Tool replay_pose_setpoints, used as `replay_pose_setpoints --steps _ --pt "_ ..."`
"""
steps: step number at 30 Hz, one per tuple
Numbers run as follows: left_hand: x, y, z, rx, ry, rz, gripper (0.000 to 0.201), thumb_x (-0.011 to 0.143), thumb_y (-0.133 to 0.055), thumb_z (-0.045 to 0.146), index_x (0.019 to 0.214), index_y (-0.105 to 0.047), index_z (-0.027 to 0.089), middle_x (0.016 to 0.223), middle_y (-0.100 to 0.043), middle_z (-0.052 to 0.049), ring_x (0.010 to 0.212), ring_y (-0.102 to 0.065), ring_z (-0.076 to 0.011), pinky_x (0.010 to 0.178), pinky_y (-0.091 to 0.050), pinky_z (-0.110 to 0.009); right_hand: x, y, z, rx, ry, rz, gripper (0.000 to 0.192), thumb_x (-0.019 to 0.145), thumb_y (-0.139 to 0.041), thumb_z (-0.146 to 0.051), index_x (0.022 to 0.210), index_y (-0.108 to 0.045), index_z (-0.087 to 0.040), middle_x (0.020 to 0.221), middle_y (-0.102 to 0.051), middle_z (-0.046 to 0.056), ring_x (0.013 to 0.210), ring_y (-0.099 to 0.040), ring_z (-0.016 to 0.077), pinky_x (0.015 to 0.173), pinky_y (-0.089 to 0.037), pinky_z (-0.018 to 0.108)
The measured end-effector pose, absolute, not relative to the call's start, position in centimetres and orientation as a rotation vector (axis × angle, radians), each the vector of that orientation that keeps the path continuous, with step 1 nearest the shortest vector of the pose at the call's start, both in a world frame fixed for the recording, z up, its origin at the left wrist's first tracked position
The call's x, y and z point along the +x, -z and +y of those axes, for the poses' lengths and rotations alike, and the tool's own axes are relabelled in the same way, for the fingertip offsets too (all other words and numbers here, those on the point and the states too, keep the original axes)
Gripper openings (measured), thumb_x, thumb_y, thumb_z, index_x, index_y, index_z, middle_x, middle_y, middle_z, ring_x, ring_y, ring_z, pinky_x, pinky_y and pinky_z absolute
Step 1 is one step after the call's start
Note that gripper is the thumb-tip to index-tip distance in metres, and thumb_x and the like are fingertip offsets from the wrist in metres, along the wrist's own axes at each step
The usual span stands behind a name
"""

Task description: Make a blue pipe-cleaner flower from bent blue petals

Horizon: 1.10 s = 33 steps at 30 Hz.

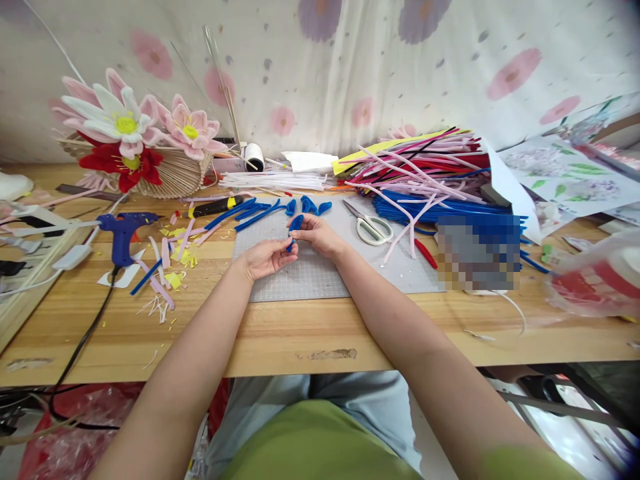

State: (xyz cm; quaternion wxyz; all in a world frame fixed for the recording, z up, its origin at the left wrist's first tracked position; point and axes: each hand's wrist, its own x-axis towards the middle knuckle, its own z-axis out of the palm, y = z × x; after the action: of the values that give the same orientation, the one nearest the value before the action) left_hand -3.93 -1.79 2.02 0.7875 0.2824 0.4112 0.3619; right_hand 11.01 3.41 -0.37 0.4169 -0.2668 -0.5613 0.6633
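Observation:
Between my fingertips is a bent piece of blue pipe cleaner [297,223], held above the grey cutting mat [305,285]. My left hand [270,259] pinches its lower end. On its upper part the fingers of my right hand [318,235] are closed. Just beyond my hands several small blue pipe-cleaner loops [309,205] lie on the mat. Straight cut lengths of blue pipe cleaner [253,212] rest to their left. A pair of scissors [373,229] with pale handles lies right of my right hand.
A blue glue gun [123,233] with a black cord stands at left, near yellow and pink scraps [183,257]. Fuzzy flowers [125,123] stand behind it. Bundled pipe cleaners [425,167] fill the back right. A plastic bag [597,273] sits at the right edge.

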Motion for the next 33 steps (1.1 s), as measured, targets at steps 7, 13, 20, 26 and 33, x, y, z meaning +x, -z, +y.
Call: replay_pose_setpoints --steps 7,13,20,26,33 --pt "-2.3 -0.1 -1.7 1.189 -1.148 1.419 0.013 0.065 -0.071 0.021 0.072 -0.062 0.014 0.061 -0.061 0.000 0.058 -0.061 -0.0117 0.054 -0.051 -0.022 10.5 0.6 3.9 -0.748 -1.468 -1.468 0.028 0.053 -0.073 -0.028 0.074 -0.056 -0.018 0.065 -0.055 -0.005 0.063 -0.050 0.0100 0.065 -0.043 0.025" --pt "-2.3 -0.6 -1.7 1.013 -1.108 1.371 0.012 0.064 -0.072 0.019 0.068 -0.064 0.011 0.064 -0.065 -0.003 0.061 -0.065 -0.0133 0.056 -0.051 -0.023 10.7 0.7 3.9 -0.721 -1.455 -1.453 0.027 0.052 -0.075 -0.027 0.071 -0.057 -0.018 0.067 -0.055 -0.005 0.065 -0.050 0.0099 0.068 -0.043 0.026" --pt "-3.5 -2.2 -2.2 0.867 -0.836 1.149 0.008 0.071 -0.067 0.015 0.069 -0.065 0.008 0.066 -0.068 -0.009 0.057 -0.065 -0.0129 0.053 -0.052 -0.021 11.7 0.4 3.7 -0.643 -1.723 -1.447 0.030 0.050 -0.079 -0.024 0.071 -0.060 -0.016 0.068 -0.058 -0.004 0.063 -0.052 0.0079 0.062 -0.043 0.022" --pt "-3.9 -2.0 -2.2 0.957 -0.703 1.075 0.015 0.073 -0.065 0.021 0.063 -0.064 0.010 0.063 -0.067 -0.008 0.051 -0.062 -0.0121 0.052 -0.052 -0.023 12.0 0.1 3.4 -0.582 -1.911 -1.495 0.030 0.052 -0.079 -0.024 0.073 -0.059 -0.014 0.068 -0.061 -0.002 0.061 -0.054 0.0084 0.057 -0.044 0.021" --pt "-3.6 -1.7 -2.0 0.961 -0.828 1.116 0.017 0.069 -0.070 0.022 0.062 -0.059 0.010 0.061 -0.065 -0.006 0.052 -0.060 -0.0098 0.061 -0.052 -0.026 11.3 -0.2 2.8 -0.603 -1.914 -1.370 0.034 0.058 -0.076 -0.035 0.080 -0.057 -0.016 0.066 -0.058 -0.004 0.057 -0.052 0.0079 0.055 -0.043 0.022"
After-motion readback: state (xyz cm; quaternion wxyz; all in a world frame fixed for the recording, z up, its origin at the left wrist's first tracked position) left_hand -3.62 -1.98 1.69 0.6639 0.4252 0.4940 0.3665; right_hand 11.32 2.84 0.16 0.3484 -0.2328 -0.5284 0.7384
